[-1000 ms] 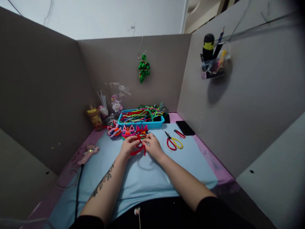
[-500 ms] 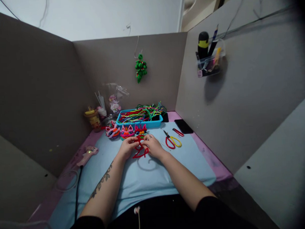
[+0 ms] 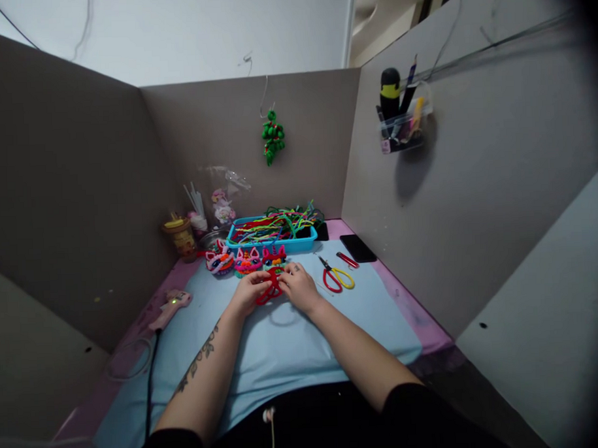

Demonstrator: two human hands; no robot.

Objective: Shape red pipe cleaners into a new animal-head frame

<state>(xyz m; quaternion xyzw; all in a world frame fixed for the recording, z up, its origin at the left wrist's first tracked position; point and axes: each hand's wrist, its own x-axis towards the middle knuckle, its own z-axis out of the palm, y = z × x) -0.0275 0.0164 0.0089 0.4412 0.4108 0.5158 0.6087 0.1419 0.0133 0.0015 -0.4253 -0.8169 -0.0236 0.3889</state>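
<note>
Both of my hands meet over the middle of the light blue mat (image 3: 293, 348). My left hand (image 3: 249, 292) and my right hand (image 3: 298, 286) pinch a bent red pipe cleaner (image 3: 270, 291) between them, its loops sticking out between the fingers. Just beyond the hands, three colourful cat-face pieces made of pipe cleaners (image 3: 245, 259) lie in a row. Behind those, a blue tray (image 3: 304, 244) is piled with loose pipe cleaners in many colours.
Red-and-yellow scissors (image 3: 337, 277) and a small red tool lie right of my hands, a black phone (image 3: 358, 247) beyond them. A pink glue gun (image 3: 168, 305) with a black cord lies at the left. Grey partition walls enclose the desk; a green ornament (image 3: 273, 135) hangs at the back.
The red pipe cleaner's loose ends have been drawn up between the hands; half a second ago they hung lower over the mat. The view shifted slightly.
</note>
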